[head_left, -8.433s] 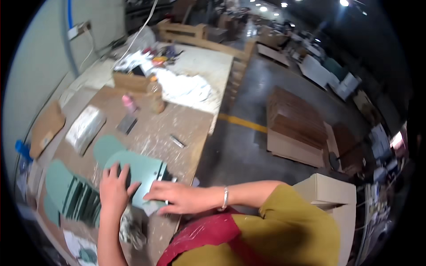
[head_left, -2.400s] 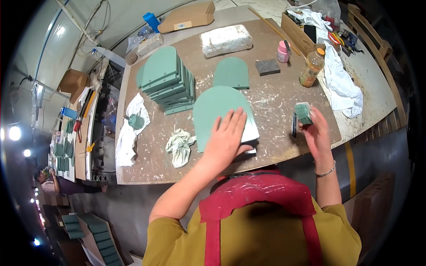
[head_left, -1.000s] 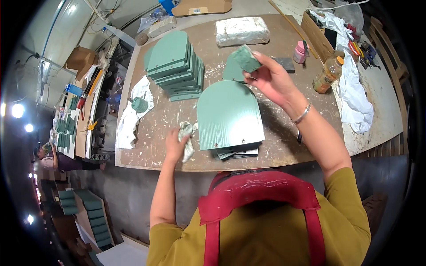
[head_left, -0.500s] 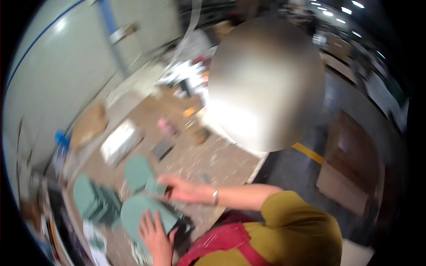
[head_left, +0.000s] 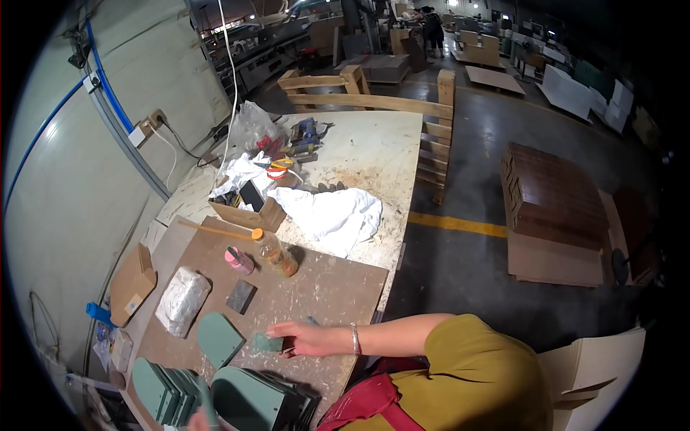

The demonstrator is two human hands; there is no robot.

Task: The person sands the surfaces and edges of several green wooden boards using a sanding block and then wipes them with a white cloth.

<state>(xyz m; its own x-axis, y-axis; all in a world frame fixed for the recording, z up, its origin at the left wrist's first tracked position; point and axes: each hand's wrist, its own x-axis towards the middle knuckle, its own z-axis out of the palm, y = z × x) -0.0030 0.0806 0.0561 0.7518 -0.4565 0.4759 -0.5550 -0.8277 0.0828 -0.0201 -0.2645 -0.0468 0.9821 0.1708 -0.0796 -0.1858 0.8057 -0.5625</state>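
Note:
My right hand (head_left: 305, 339) is over the brown work board, fingers closed on a small dull-green piece (head_left: 267, 343), too unclear to name further. At the lower edge, my left hand (head_left: 197, 421) is mostly cut off and blurred. A thin green panel (head_left: 208, 404), seen nearly edge-on, rises from its fingers. Beside it lies a stack of green round-ended panels (head_left: 244, 399). Another stack of such panels (head_left: 152, 388) leans in a row to the left. A single green round-ended panel (head_left: 219, 339) lies flat beyond them, left of my right hand.
A dark grey block (head_left: 241, 296), a white wrapped bundle (head_left: 183, 302), a pink bottle (head_left: 239, 261) and an orange-capped bottle (head_left: 275, 253) stand or lie on the board. Beyond are a cardboard box (head_left: 248, 215) and white cloth (head_left: 338, 215). Brown panels (head_left: 553, 194) are stacked at right.
My left hand has left the top of the near panel stack and dropped to the lower edge with a thin panel. The view has tilted up; my right hand still holds the small green piece.

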